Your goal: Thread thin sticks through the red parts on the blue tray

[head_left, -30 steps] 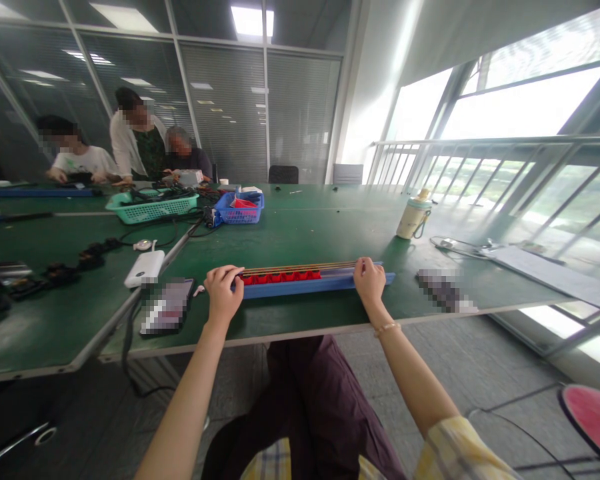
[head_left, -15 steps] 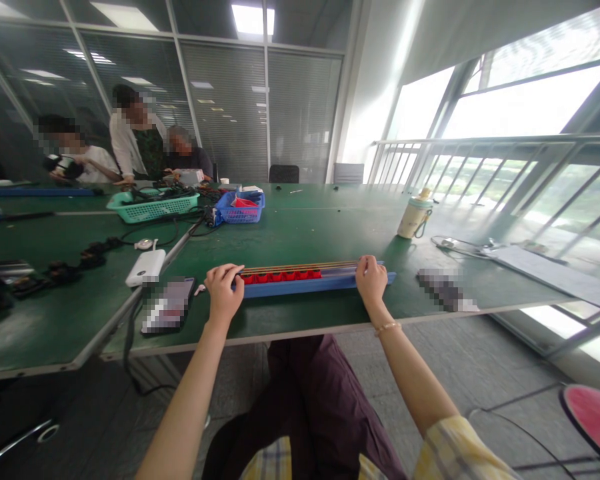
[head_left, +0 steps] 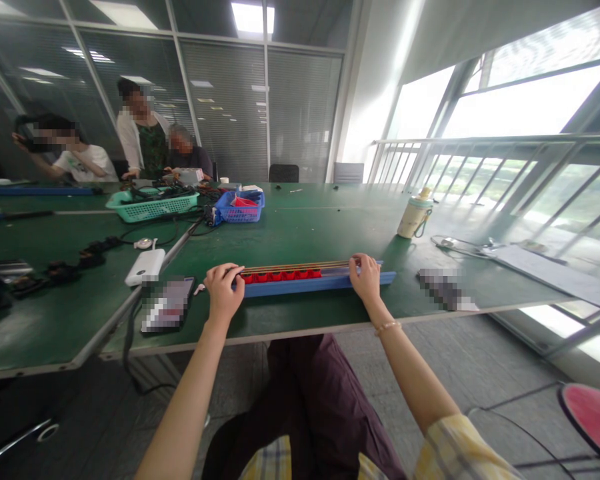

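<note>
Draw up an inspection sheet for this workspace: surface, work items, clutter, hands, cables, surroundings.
Surface: green tabletop, with a seam at left.
Work items: long blue channel lying crosswise, red pieces in a row, thin strips along its far side.
Clutter: white device and phone at left; bottle at right; green basket and blue basket farther back.
Hands: left hand at the channel's left end, right hand near its right; exact grip hidden.
Cables: black cord hanging over the near edge.
Surroundings: three people beyond the table; railing and windows at right.
</note>
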A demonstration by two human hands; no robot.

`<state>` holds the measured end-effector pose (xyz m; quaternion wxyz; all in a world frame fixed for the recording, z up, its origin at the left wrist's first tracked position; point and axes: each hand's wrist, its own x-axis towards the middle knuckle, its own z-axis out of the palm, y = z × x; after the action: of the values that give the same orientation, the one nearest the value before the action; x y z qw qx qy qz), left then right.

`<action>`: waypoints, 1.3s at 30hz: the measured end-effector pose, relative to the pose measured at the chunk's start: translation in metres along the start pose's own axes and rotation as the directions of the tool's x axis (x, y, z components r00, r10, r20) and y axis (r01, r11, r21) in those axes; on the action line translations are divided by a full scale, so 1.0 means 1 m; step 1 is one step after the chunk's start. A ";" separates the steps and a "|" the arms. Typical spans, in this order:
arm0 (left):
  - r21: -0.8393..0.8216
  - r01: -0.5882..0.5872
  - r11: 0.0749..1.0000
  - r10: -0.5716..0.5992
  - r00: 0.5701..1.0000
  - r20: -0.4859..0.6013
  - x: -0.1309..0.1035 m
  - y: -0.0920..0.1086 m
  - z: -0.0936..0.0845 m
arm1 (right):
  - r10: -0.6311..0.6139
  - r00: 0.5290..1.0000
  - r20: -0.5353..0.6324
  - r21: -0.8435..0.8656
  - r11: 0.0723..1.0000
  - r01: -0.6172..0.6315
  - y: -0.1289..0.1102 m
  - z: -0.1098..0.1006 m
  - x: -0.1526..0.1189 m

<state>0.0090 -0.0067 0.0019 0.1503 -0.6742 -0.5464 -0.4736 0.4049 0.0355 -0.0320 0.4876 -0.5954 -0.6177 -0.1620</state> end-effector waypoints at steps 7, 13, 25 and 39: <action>0.029 0.007 1.000 -0.008 1.000 0.019 -0.002 -0.001 -0.001 | -0.079 0.996 -0.032 0.022 0.997 0.080 0.000 -0.003 0.001; 0.031 0.007 0.999 -0.008 0.999 0.036 -0.003 -0.001 0.000 | -0.104 0.994 -0.039 0.015 0.994 0.104 -0.001 -0.005 0.002; 0.022 0.009 1.000 -0.009 1.000 0.030 -0.002 0.000 -0.001 | -0.117 0.990 -0.077 -0.029 0.993 0.115 0.003 -0.003 0.001; 0.006 0.001 1.000 -0.001 1.000 0.014 -0.003 -0.001 -0.001 | -0.052 0.997 -0.060 -0.093 0.995 0.046 0.000 -0.007 0.001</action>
<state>0.0077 -0.0083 -0.0003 0.1484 -0.6769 -0.5490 -0.4673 0.4081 0.0307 -0.0287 0.4748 -0.5962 -0.6086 -0.2206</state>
